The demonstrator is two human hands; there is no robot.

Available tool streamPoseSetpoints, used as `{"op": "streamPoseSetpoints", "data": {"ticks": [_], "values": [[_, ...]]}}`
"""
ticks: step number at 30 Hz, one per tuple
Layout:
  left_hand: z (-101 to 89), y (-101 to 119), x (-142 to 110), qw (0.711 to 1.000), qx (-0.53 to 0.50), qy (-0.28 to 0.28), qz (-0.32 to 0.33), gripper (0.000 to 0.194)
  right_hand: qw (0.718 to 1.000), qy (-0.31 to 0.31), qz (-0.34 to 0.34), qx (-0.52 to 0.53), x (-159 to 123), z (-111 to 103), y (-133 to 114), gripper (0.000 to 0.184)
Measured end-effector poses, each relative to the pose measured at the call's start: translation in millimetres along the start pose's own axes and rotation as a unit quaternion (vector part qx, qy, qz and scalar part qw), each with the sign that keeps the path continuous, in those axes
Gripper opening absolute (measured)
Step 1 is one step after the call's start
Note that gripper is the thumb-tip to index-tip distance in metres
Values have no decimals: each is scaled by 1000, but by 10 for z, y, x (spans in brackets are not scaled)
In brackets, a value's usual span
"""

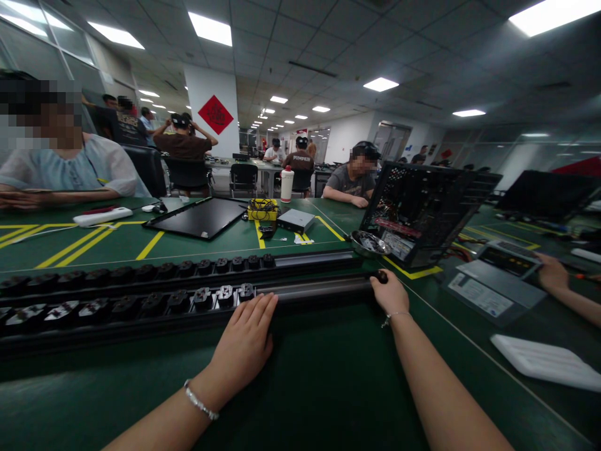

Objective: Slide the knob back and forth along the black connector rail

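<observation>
Two long black rails lie side by side across the green table, each carrying a row of black plug-like parts. On the near rail (323,289), several of these plug-like parts (201,299) show pale faces with metal prongs; its right stretch is bare. My left hand (244,335) lies with straight fingers across the near rail, right beside the last part in the row. My right hand (390,293) is closed around the dark right end of that rail. Behind it runs the far rail (310,259), its parts filling the left side.
A metal bowl (370,243) and an open computer case (422,213) stand behind my right hand. A power supply (493,282), white foam piece (547,363) and another person's hand (553,274) are at right. Farther back are a black panel (200,217), yellow basket (263,210) and grey drive (295,220).
</observation>
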State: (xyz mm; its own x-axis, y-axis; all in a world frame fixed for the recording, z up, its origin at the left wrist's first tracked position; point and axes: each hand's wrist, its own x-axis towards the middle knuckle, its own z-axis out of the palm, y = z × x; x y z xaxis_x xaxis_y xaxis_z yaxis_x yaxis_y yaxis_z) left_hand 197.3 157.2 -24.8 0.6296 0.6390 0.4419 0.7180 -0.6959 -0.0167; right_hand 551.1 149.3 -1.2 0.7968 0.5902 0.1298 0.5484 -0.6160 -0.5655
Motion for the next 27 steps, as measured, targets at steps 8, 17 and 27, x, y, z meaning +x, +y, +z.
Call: {"op": "streamPoseSetpoints", "data": {"ticks": [8, 17, 27], "values": [[6, -3, -7, 1000, -1, 4, 1, 65, 1000, 6, 4, 4, 2, 4, 2, 45], [-2, 6, 0, 1000, 0, 3, 0, 65, 1000, 14, 16, 9, 10, -11, 10, 47], [1, -9, -10, 1000, 5, 0, 2, 64, 1000, 3, 24, 3, 9, -39, -1, 48]]}}
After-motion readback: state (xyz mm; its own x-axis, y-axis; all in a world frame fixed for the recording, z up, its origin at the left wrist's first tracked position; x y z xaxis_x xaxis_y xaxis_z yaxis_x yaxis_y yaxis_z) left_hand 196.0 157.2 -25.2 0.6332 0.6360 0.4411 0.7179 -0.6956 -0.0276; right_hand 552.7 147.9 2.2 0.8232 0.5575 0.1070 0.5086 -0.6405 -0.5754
